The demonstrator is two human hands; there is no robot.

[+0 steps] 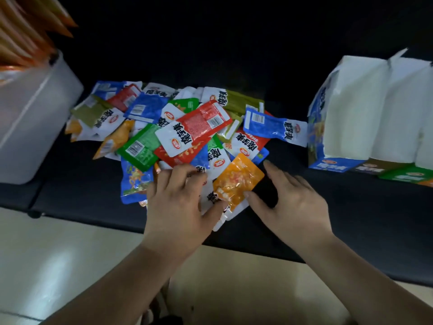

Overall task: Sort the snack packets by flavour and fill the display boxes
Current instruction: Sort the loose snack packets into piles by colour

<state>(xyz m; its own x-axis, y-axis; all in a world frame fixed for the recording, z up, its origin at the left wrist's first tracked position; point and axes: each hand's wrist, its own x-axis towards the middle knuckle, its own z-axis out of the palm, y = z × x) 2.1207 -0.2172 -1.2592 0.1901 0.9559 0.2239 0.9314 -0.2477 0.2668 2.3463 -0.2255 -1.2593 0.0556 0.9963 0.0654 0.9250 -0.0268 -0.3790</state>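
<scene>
Head view: I am at the picking-out step. The mixed pile of snack packets [187, 127] lies loose on the dark counter [375, 219], and the display boxes [365, 113] stand well off to my right. My left hand [178, 202] rests on the pile's near edge with fingers bent over packets; I cannot tell whether it grips one. My right hand [290, 200] is spread wide, its thumb touching the orange packet [236, 179]. Next, I judge, I must lift that packet clear and find its matching box.
</scene>
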